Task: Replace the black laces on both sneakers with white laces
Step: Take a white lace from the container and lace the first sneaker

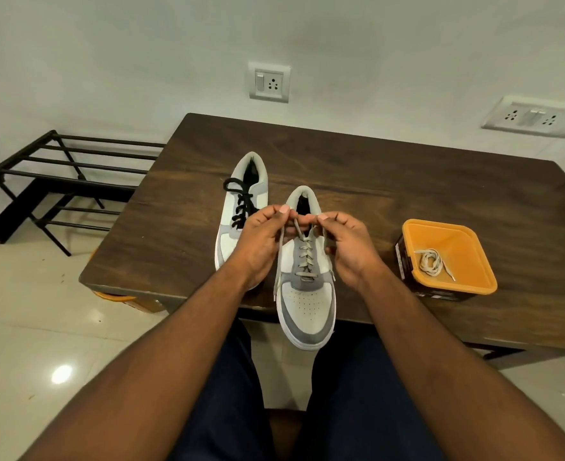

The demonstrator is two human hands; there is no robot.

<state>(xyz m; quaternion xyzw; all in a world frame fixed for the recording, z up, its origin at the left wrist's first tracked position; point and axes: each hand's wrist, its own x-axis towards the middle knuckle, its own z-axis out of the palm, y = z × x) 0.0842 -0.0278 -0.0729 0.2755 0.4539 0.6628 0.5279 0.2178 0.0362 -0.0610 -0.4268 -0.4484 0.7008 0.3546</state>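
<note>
Two grey-and-white sneakers lie on the dark wooden table (pixel 391 181). The near sneaker (pixel 307 307) overhangs the table's front edge, toe toward me, and is threaded with a white lace (pixel 304 257). My left hand (pixel 261 241) and my right hand (pixel 347 247) each pinch a strand of that lace above the top eyelets, fingertips almost meeting. A loose end of the lace hangs down the shoe's left side. The far sneaker (pixel 241 197) sits behind my left hand and carries a black lace (pixel 239 201), tied in a bow.
An orange tub (pixel 467 287) at the table's right front holds a coiled white lace (pixel 432 262). A black metal shoe rack (pixel 65 181) stands on the floor at left. An orange-lidded object (pixel 121 299) sits under the table's left corner. Wall sockets are behind.
</note>
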